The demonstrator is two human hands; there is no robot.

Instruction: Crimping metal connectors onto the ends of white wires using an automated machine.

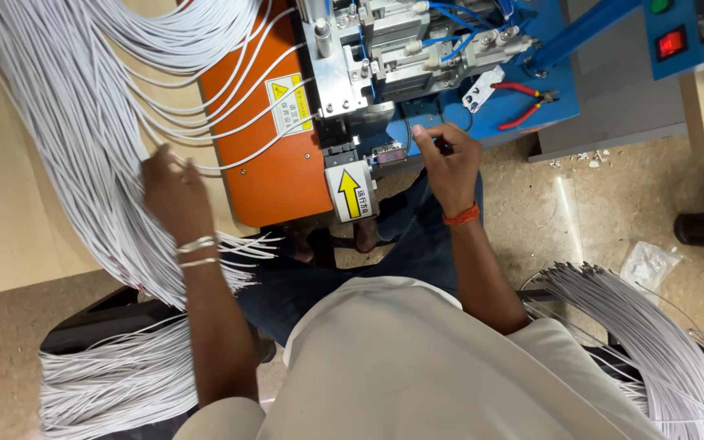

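My left hand (pixel 171 191) rests on a thick bundle of white wires (pixel 83 155) draped over the left side, fingers closed on a few strands. My right hand (pixel 448 163) is pinched on a small dark piece, apparently a wire end, right beside the metal jaws (pixel 389 155) of a machine with an orange cover (pixel 262 138). A white plate with a yellow arrow (pixel 351 192) sits just left of that hand. Silver bangles ring my left wrist and an orange thread circles my right wrist.
Red-handled pliers (pixel 523 102) lie on the blue machine base (pixel 531 114). A control box with a red switch (pixel 671 42) is at top right. Another bundle of white wires (pixel 653 342) lies at lower right, more wires (pixel 116 383) at lower left. A plastic bag (pixel 649 262) lies on the floor.
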